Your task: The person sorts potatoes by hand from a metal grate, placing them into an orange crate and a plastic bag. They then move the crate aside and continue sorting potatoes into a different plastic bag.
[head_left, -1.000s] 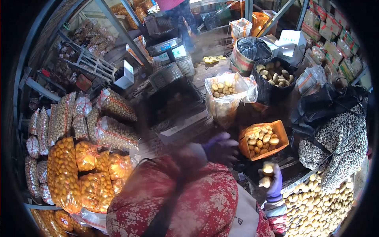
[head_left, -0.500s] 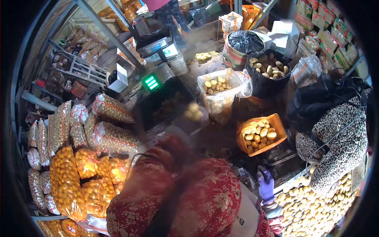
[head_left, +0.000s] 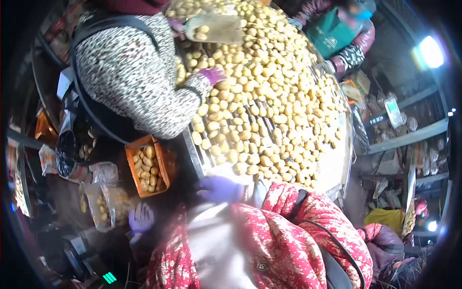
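My left hand, in a purple glove, is low at the left beside a clear plastic-lined container of potatoes. Its fingers are apart and hold nothing visible. My right hand, also in a purple glove, is near the front edge of the sorting table. It looks stretched out flat towards the left, slightly blurred, with nothing visible in it. Many potatoes cover the slatted table. An orange crate of potatoes stands left of the table, above my left hand.
A co-worker in a speckled top leans over the table at the upper left, a purple-gloved hand on the potatoes. A metal scoop lies near them. Another person in a green apron is at the upper right. A black-lined bucket stands left.
The view has swung from the scale and bagged goods to the potato-covered table. My left hand, earlier blurred near some potatoes, now shows none. My right hand now lies across my front.
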`<state>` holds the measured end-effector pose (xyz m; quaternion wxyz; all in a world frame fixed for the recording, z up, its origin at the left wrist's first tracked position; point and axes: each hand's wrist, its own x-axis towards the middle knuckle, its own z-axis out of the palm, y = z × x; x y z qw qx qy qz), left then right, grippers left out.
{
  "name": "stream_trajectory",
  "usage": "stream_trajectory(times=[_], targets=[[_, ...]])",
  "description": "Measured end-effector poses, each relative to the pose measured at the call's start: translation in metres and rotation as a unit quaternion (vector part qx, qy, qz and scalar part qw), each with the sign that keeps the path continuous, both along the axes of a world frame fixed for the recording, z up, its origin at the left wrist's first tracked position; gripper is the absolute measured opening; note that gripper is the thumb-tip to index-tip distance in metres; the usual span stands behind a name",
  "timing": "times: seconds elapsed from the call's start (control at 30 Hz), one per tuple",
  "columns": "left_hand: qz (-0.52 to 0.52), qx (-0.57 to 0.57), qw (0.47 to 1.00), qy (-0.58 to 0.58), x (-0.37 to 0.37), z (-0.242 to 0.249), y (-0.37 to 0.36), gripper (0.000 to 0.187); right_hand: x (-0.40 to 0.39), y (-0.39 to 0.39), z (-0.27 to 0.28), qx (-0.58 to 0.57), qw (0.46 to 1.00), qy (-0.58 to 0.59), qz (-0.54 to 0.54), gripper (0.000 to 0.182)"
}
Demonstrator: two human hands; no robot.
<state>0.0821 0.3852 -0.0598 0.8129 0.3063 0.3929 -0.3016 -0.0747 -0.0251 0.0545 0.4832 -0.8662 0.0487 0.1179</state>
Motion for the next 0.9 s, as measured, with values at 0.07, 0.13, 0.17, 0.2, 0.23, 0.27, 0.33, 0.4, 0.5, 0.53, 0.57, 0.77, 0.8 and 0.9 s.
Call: stream_trajectory(times=[0.07, 0.13, 0.17, 0.2, 0.23, 0.27, 0.33, 0.4, 0.5, 0.53, 0.57, 0.77, 0.8, 0.9], targets=[[-0.142, 0.052, 0.987, -0.062, 0.006, 0.082, -0.097, 0.054, -0.019, -0.028, 0.000, 0.001, 0.997, -0.053, -0.047, 0.040], [-0.274, -0.006, 0.956, -0.108, 0.007, 0.124, -0.166, 0.056, -0.037, -0.066, -0.013, 0.070, 0.987, -0.117, -0.089, 0.038], [-0.313, -0.034, 0.944, -0.103, 0.007, 0.133, -0.203, 0.058, -0.041, -0.090, 0.019, 0.005, 0.990, -0.106, -0.091, 0.035], [-0.372, -0.097, 0.916, -0.115, -0.002, 0.134, -0.223, 0.058, -0.053, -0.103, 0.049, -0.071, 0.988, -0.106, -0.089, 0.032], [-0.408, -0.157, 0.895, -0.086, -0.005, 0.138, -0.253, 0.057, -0.061, -0.128, 0.025, -0.112, 0.971, -0.161, -0.135, 0.028], [-0.449, -0.191, 0.870, -0.072, -0.006, 0.128, -0.280, 0.059, -0.067, -0.153, -0.006, -0.153, 0.948, -0.215, -0.180, 0.025], [-0.495, -0.158, 0.849, -0.095, -0.023, 0.122, -0.331, 0.061, -0.066, -0.207, -0.019, -0.301, 0.891, -0.233, -0.250, 0.021], [-0.500, -0.197, 0.841, -0.062, -0.031, 0.102, -0.368, 0.063, -0.060, -0.244, 0.004, -0.406, 0.868, -0.094, -0.269, 0.019], [-0.615, -0.160, 0.709, -0.307, -0.041, 0.026, -0.370, 0.065, -0.045, -0.282, -0.013, -0.513, 0.774, -0.081, -0.362, 0.018], [-0.628, -0.146, 0.676, -0.357, -0.045, 0.037, -0.374, 0.065, -0.043, -0.285, -0.001, -0.526, 0.783, -0.050, -0.330, 0.017], [-0.624, -0.135, 0.678, -0.365, -0.046, 0.051, -0.367, 0.066, -0.043, -0.287, 0.012, -0.535, 0.791, -0.017, -0.297, 0.017], [-0.544, -0.157, 0.796, -0.213, -0.050, 0.090, -0.366, 0.068, -0.043, -0.225, -0.002, -0.173, 0.905, -0.126, -0.367, 0.031], [-0.480, -0.193, 0.848, -0.114, -0.053, 0.101, -0.370, 0.066, -0.048, -0.197, 0.008, -0.149, 0.938, -0.071, -0.305, 0.034], [-0.561, -0.015, 0.741, -0.369, -0.052, 0.068, -0.361, 0.058, -0.060, -0.202, -0.014, -0.187, 0.895, -0.258, -0.312, 0.042]])
